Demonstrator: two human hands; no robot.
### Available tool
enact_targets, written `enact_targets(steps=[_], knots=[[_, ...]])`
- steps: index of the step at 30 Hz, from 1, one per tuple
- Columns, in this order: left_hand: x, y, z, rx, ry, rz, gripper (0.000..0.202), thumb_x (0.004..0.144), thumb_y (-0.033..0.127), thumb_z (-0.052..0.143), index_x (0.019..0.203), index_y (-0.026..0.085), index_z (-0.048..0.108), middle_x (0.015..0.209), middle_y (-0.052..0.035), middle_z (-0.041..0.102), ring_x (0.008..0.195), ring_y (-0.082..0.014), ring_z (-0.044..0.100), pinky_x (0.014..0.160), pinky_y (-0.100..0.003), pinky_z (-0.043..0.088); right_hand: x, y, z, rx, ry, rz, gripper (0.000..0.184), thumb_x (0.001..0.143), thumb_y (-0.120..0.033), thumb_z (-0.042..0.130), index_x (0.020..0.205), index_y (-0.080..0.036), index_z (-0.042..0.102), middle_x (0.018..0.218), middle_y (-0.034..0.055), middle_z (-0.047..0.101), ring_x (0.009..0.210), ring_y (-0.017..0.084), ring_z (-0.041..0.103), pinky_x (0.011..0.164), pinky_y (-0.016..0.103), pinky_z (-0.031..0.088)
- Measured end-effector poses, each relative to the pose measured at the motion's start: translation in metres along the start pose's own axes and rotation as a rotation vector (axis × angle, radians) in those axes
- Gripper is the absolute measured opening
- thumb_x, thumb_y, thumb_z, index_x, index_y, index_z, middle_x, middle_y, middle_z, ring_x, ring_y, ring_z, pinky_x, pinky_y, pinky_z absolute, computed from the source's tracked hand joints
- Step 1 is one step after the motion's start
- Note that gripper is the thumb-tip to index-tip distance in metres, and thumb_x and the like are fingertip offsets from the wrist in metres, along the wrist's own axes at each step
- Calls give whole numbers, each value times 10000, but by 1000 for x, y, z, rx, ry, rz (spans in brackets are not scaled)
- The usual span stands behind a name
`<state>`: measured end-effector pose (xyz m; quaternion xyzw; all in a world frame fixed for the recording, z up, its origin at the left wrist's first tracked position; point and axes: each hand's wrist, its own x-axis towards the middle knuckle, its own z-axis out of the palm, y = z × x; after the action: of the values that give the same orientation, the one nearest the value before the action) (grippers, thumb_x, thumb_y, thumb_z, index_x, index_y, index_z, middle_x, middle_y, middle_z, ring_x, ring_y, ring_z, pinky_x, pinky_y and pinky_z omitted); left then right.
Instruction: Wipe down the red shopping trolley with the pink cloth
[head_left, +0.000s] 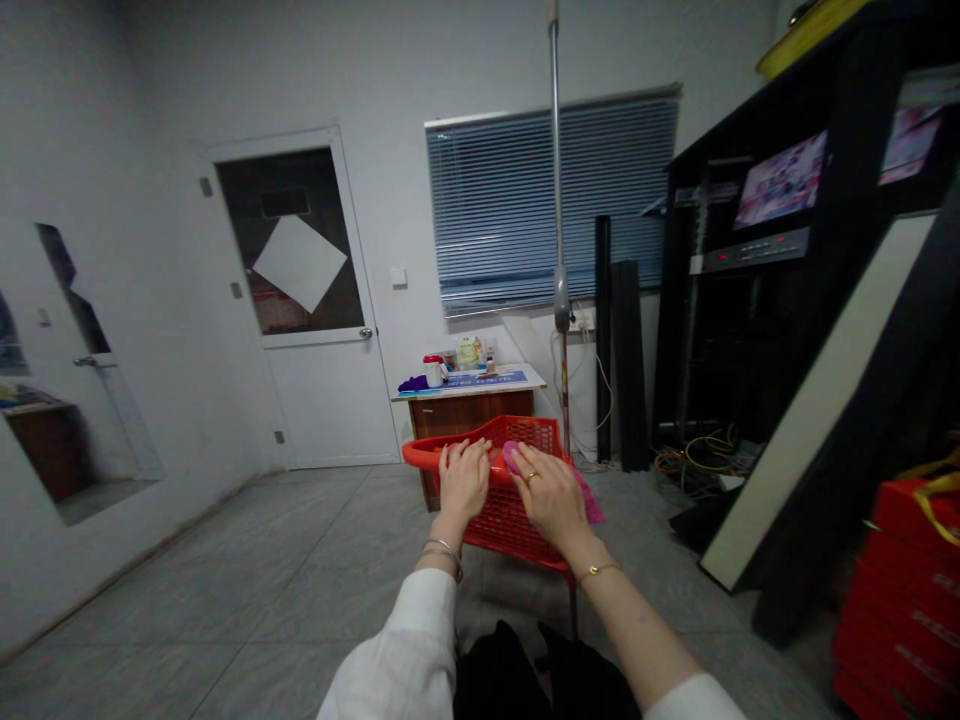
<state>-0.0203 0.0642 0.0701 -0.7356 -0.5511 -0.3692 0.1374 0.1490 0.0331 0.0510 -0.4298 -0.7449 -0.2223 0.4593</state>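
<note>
A red plastic shopping cart (504, 518) with latticed sides stands right in front of me. My left hand (466, 478) rests on its top rail, fingers curled over the red bar. Close beside it, my right hand (551, 492) is closed on a pink cloth (592, 499), pressed against the same rail. Part of the cloth bunches out at the fingertips, and a loose end hangs past the far side of the hand. My palms and the underside of the grip are hidden.
Behind the cart is a small brown table (472, 408) with bottles and a red-lidded jar (433, 371). A metal pole (558, 200) rises beside it. On the right are a black rack (750, 300) with screens, leaning panels (817, 410), cables and red boxes (896, 590). A white door (326, 405) is at left.
</note>
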Motion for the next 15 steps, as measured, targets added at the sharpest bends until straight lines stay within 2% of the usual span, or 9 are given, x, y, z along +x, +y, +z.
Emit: enact_targets(steps=[4, 5, 7, 11, 13, 15], knots=[[1, 1, 5, -29, 16, -16, 367, 985, 257, 349, 1224, 319, 619, 1330, 20, 644, 1291, -205, 491, 1181, -513, 210, -12, 40, -11, 112, 104, 103, 385, 994, -277, 383, 1298, -219, 612, 1306, 75, 640, 1213, 200, 567, 1045, 393, 437], [1, 3, 6, -30, 24, -22, 361, 984, 255, 353, 1214, 316, 625, 1322, 20, 650, 1285, -207, 496, 1178, -515, 211, -12, 41, -10, 106, 133, 140, 384, 996, -275, 373, 1277, -215, 627, 1285, 78, 653, 1208, 201, 571, 1044, 398, 437], [1, 6, 8, -22, 33, -30, 354, 983, 253, 360, 1202, 311, 632, 1308, 17, 659, 1279, -213, 501, 1175, -521, 211, -6, 27, -3, 49, 130, 159, 373, 991, -262, 380, 1240, -196, 651, 1259, 93, 666, 1183, 216, 583, 1050, 418, 424], [-1, 5, 3, 7, 19, -24, 359, 985, 256, 359, 1223, 317, 620, 1312, 10, 657, 1290, -216, 497, 1180, -521, 209, 9, -11, 9, -43, -26, 27, 368, 969, -262, 454, 1284, -171, 620, 1344, 119, 609, 1196, 254, 569, 1066, 451, 391], [-1, 0, 0, 14, 3, -14, 362, 984, 255, 359, 1234, 324, 611, 1324, 16, 649, 1298, -208, 492, 1180, -513, 219, 8, -5, 4, -12, -77, -2, 391, 970, -283, 465, 1332, -197, 583, 1365, 105, 595, 1201, 241, 571, 1038, 428, 423], [-1, -2, -1, 12, -1, -12, 360, 983, 252, 361, 1230, 327, 611, 1332, 22, 643, 1300, -202, 490, 1179, -509, 228, 1, 19, -5, 64, -85, 33, 389, 986, -308, 431, 1338, -230, 579, 1340, 78, 618, 1193, 208, 585, 1017, 394, 454]])
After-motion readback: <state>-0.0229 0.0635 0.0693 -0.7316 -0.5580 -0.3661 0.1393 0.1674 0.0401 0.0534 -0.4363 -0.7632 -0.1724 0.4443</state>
